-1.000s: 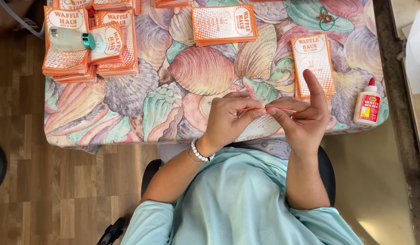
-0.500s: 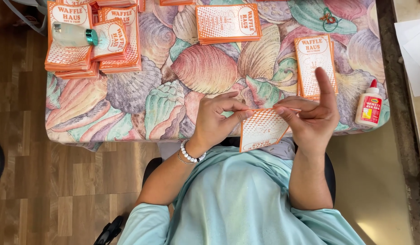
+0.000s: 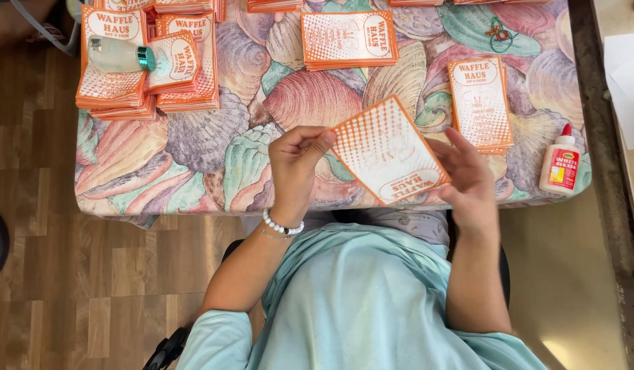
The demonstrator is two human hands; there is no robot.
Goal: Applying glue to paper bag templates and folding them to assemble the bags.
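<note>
Left hand [image 3: 294, 164], right hand [image 3: 467, 179]: each pinching an edge of one orange-and-white paper card [image 3: 387, 151], tilted, above the near table edge. Beyond: flat card stacks [image 3: 148, 68], shell-print tablecloth [image 3: 194, 144]. Right: white glue bottle [image 3: 561, 163], upright.

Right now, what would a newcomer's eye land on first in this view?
First, the orange-and-white card held flat between the left hand and right hand, over the table's near edge. Next, the loud seashell-print tablecloth, with stacks of matching cards at its far left and a glue bottle at the right.
</note>
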